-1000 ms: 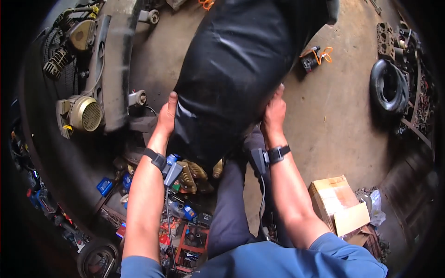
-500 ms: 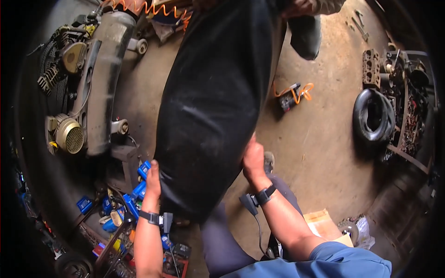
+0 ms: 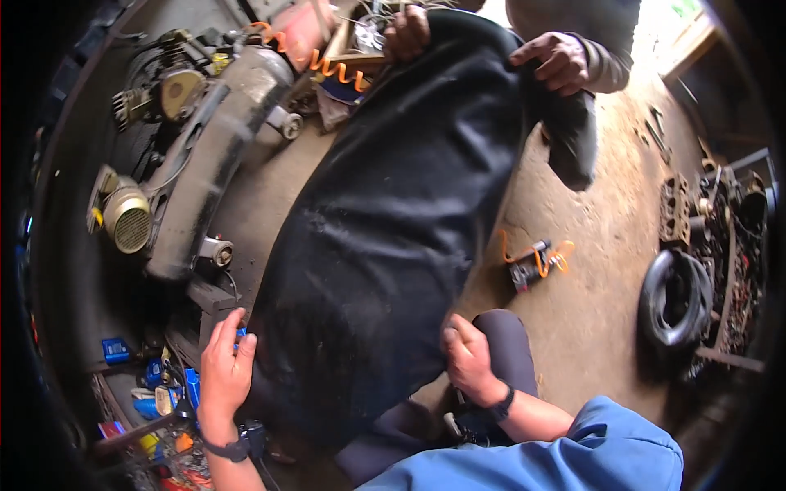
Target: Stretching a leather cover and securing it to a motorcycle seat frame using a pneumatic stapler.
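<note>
A large, dark, smooth black sheet-like piece that looks like rubber (image 3: 385,237) stretches from near my lap to the far side, creased across its middle. Along its right edge my right hand (image 3: 471,360) is closed, with fingers curled on the rim. My left hand (image 3: 227,372) is open beside the near left edge, its fingers stretched upward and holding nothing. At the far end, another person's hand (image 3: 408,34) grips the top left corner, while that person's other hand (image 3: 558,61) is at the top right corner.
To the left lies an air compressor with a long grey tank (image 3: 217,164). Blue containers (image 3: 115,350) and clutter sit below it. A small tool with an orange coiled hose (image 3: 528,270) rests on the floor. A black tyre-like ring (image 3: 675,299) and engine parts (image 3: 675,209) line the right.
The black piece's far end has come into view along with the other person's hands. My left hand has moved left, off the edge. My right hand stays at the right edge.
</note>
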Demonstrator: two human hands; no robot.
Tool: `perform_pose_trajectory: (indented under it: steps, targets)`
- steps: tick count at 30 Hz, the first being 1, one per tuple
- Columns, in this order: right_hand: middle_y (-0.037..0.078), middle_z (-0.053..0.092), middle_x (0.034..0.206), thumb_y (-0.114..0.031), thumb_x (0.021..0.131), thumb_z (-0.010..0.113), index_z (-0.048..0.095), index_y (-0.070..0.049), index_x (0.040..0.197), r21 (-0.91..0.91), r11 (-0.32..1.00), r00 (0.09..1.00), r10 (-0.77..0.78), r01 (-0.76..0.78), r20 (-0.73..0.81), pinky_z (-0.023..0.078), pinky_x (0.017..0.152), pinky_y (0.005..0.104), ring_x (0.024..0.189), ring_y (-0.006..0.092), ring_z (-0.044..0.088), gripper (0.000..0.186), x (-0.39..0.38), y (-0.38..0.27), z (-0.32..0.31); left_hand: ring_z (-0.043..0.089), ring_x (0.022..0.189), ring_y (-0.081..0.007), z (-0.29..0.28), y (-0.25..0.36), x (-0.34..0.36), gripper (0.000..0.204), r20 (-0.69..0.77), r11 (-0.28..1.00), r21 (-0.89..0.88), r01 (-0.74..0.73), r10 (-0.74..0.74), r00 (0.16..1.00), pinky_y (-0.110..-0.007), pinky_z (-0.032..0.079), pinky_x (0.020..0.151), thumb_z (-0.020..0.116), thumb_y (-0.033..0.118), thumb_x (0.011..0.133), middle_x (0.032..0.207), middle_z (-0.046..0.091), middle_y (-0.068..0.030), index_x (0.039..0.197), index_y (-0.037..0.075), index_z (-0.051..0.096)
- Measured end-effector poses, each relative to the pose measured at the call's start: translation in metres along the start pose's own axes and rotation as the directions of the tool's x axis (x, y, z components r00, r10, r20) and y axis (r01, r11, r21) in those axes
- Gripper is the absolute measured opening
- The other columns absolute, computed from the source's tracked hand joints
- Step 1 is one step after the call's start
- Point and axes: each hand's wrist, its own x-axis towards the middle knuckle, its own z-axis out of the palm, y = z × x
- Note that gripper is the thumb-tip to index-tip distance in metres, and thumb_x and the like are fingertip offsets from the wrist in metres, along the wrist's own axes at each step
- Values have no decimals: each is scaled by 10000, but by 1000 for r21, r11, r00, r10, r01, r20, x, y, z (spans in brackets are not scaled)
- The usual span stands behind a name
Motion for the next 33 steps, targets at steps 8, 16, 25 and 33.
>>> perform_pose_trajectory:
  steps: [8,16,25,33]
  targets:
    - [8,726,953,-136,1016,681,676,0,1191,-23,973,897,-202,229,393,543,774,263,856,102,662,223,58,63,-42,665,977,-321,36,85,-81,560,140,526,113,-843,832,537,-441,529,841,790,478,841,1126,680,-162,1139,8,729]
    - [86,619,1405,-719,1004,442,485,-36,1489,454,890,961,-76,-54,265,443,1066,439,1255,230,594,838,84,-75,-44,495,881,-286,43,104,-64,525,74,790,-95,-606,612,787,-448,421,837,790,130,759,882,462,-69,1280,157,736]
    - [52,703,765,-549,1006,636,697,-29,900,-110,992,893,97,-54,440,495,621,263,662,116,636,534,169,-86,-146,493,853,-285,59,125,-55,434,59,881,-59,-470,473,879,-443,421,804,760,88,713,859,447,-57,1135,184,799]
    - [56,688,644,-585,1019,591,693,-11,736,-322,946,818,202,-21,539,429,508,226,538,90,591,648,220,-129,-164,570,904,-357,114,175,-99,398,-339,970,122,-212,242,909,-499,463,832,755,428,880,920,591,-109,944,37,724]
